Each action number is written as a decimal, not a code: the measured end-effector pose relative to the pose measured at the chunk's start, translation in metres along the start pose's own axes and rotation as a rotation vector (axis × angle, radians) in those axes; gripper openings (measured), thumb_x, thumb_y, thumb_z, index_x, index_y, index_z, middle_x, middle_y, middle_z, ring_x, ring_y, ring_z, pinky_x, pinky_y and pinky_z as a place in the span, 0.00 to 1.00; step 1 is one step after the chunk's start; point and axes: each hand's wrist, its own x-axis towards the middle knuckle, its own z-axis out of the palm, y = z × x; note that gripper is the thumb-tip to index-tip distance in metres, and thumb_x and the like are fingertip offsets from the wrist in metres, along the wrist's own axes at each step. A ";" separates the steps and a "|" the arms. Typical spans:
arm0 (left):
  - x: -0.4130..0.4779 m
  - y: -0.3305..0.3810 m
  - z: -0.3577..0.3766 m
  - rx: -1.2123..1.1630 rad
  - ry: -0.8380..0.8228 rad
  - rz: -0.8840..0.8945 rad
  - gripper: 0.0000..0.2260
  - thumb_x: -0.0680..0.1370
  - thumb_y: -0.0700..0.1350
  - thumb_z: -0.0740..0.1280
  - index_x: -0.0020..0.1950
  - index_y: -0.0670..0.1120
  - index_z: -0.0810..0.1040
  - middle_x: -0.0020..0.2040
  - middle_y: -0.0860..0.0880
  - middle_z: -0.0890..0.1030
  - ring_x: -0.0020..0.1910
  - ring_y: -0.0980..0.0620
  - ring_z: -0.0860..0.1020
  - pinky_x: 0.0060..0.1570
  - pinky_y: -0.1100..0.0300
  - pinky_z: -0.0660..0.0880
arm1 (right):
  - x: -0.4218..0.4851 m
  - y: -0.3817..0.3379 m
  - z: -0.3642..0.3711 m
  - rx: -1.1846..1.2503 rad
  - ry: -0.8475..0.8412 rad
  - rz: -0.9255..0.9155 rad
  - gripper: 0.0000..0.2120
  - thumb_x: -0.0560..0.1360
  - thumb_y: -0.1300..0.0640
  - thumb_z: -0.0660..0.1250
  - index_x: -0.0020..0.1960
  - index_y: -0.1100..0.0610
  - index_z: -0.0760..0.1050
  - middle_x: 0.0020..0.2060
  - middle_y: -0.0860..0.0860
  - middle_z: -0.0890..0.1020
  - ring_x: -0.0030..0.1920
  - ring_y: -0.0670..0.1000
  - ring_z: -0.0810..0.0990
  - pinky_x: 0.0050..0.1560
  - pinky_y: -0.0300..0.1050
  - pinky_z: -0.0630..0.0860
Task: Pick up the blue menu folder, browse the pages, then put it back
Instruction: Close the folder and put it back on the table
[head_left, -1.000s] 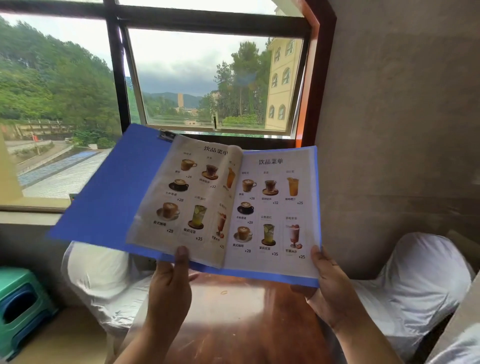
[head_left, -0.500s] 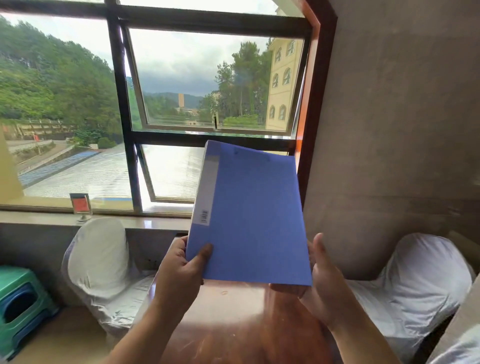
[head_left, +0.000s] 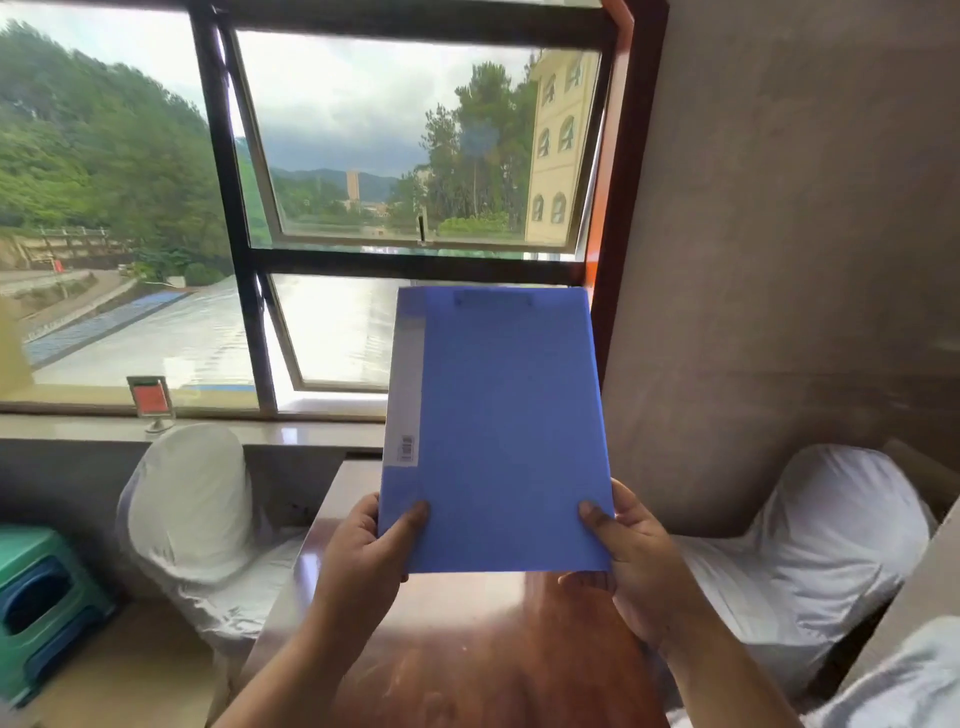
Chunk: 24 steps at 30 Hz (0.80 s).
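folder (head_left: 511, 426) now closed, fingers (head_left: 413, 514) pinching bottom corners.

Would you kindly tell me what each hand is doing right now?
Left hand: closed on the blue menu folder, lower left corner.
Right hand: closed on its lower right corner.

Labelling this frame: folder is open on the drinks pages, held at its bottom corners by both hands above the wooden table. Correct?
Not quite. In the head view the blue menu folder is closed; only its plain cover shows, with no pages visible. The rest holds: the left hand and right hand grip its bottom corners, thumbs on the cover, above the wooden table.
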 end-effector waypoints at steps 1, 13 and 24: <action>-0.002 -0.016 -0.001 -0.034 -0.067 -0.092 0.09 0.78 0.44 0.74 0.56 0.41 0.83 0.44 0.49 0.90 0.40 0.52 0.87 0.32 0.63 0.79 | -0.004 0.013 -0.006 -0.031 0.040 0.035 0.12 0.81 0.54 0.73 0.63 0.44 0.84 0.55 0.55 0.90 0.47 0.59 0.90 0.30 0.51 0.85; -0.186 -0.314 -0.033 0.776 -0.387 -0.761 0.21 0.68 0.53 0.81 0.53 0.52 0.73 0.45 0.54 0.84 0.42 0.56 0.84 0.44 0.51 0.83 | -0.197 0.312 -0.120 -0.802 0.104 0.732 0.08 0.80 0.57 0.73 0.46 0.47 0.77 0.48 0.51 0.88 0.37 0.41 0.85 0.33 0.41 0.83; -0.250 -0.376 -0.034 1.181 -0.513 -0.774 0.26 0.68 0.61 0.78 0.52 0.52 0.66 0.45 0.50 0.82 0.43 0.42 0.84 0.37 0.49 0.79 | -0.266 0.371 -0.124 -1.395 -0.084 0.866 0.18 0.80 0.44 0.70 0.60 0.53 0.69 0.51 0.52 0.84 0.49 0.59 0.86 0.38 0.52 0.78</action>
